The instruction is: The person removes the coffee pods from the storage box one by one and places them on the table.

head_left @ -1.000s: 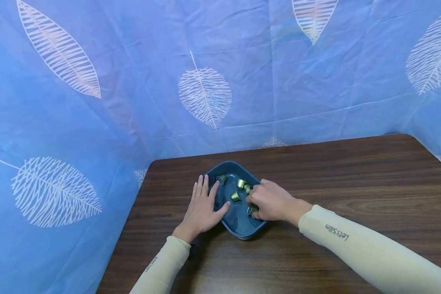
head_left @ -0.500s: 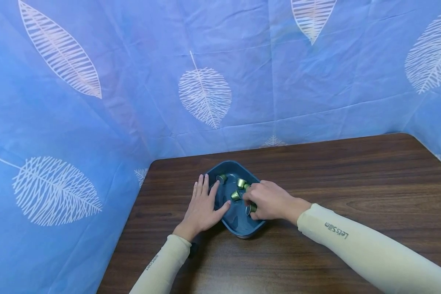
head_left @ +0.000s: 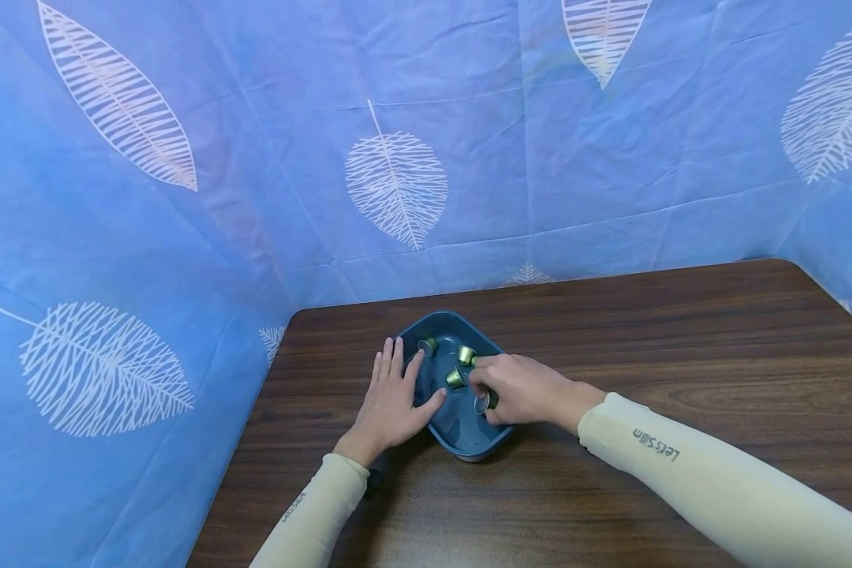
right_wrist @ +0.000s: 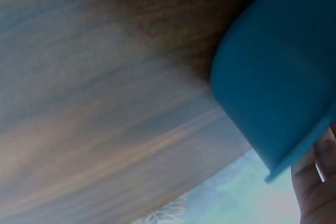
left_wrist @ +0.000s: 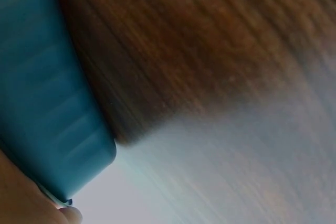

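A blue plastic bin (head_left: 468, 450) sits on the table with several small green coffee capsules inside. My left hand (head_left: 386, 406) rests on its left rim, fingers spread and straight. My right hand (head_left: 521, 388) reaches over the right rim with curled fingers, pinching a green coffee capsule (head_left: 482, 403) whose pale lid faces left. Other capsules lie near it: a capsule (head_left: 456, 378), another capsule (head_left: 465, 355) behind it, and a third capsule (head_left: 427, 346) near the left fingertips. Both wrist views show mostly the bin's outer wall (left_wrist: 47, 87), with some fingers (right_wrist: 310, 177) at the rim.
The bin stands on a dark wood-grain table (head_left: 646, 339), near its far left part. Behind and to the left hangs a blue cloth (head_left: 270, 158) printed with white leaves. A small dark object (head_left: 374, 481) shows beside the left wrist.
The right hand's fingers have shifted slightly left inside the bin, and the capsule by its thumb has moved a little left with its lid turned more into view. The left hand stays put.
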Demonstrator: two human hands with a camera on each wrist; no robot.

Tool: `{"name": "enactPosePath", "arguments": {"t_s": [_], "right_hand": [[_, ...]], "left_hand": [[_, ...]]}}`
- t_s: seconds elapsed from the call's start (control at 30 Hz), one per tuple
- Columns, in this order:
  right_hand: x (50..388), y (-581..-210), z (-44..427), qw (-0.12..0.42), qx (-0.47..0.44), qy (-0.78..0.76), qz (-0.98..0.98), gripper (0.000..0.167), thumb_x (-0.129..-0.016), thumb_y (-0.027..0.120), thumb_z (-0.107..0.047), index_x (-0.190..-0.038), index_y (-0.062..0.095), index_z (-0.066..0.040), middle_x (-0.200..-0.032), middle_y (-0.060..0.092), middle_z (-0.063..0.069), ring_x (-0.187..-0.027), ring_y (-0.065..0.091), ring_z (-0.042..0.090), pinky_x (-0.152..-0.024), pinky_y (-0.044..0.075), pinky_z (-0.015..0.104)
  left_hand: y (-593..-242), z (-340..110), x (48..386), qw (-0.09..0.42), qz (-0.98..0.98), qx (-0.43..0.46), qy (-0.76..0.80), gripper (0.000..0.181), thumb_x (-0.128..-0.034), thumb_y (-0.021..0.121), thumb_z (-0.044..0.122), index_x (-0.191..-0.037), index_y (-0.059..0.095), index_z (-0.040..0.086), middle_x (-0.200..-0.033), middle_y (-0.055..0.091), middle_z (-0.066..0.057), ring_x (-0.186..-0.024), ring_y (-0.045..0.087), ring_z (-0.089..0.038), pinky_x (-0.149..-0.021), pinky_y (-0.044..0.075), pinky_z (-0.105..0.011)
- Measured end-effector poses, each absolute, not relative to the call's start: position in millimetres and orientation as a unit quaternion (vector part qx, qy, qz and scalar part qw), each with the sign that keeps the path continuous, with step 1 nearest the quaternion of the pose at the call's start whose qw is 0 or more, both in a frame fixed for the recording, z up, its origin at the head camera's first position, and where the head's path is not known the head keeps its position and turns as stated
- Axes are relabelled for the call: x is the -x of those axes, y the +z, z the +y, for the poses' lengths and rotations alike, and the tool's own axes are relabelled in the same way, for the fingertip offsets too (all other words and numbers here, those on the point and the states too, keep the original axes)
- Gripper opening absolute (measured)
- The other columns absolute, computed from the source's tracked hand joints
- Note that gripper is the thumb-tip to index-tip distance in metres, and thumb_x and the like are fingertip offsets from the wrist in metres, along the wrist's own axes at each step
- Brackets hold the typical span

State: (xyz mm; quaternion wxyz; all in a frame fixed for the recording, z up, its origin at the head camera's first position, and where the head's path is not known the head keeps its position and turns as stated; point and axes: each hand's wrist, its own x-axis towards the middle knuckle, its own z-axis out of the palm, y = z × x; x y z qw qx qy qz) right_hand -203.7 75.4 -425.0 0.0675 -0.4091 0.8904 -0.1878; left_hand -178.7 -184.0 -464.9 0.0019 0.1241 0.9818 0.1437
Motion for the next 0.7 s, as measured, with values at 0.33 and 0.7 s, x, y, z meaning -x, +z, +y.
{"name": "enactPosePath", "arguments": {"t_s": [0.33,0.7], "right_hand": [[202,-407,83,0.067,0.408,-0.187,0.891,0.018,-0.087,0.086,-0.014,-0.089,0.069,-0.02,-0.089,0.063,-0.006,-0.07,0.05,0.006,-0.065,0.046,0.025],[197,-387,113,-0.001,0.391,-0.214,0.895,0.019,-0.089,0.083,-0.012,-0.091,0.068,-0.022,-0.093,0.059,-0.008,-0.076,0.051,0.004,-0.068,0.047,0.025]], "left_hand": [[-465,-184,181,0.002,0.982,-0.123,0.145,0.086,-0.1024,0.047,0.069,-0.17,0.035,0.016,-0.182,0.009,-0.02,-0.171,-0.001,-0.039,-0.137,0.006,-0.059],[-465,-184,180,0.001,0.981,-0.127,0.15,0.086,-0.1025,0.047,0.069,-0.169,0.037,0.015,-0.181,0.011,-0.021,-0.17,0.002,-0.04,-0.137,0.009,-0.061]]}}
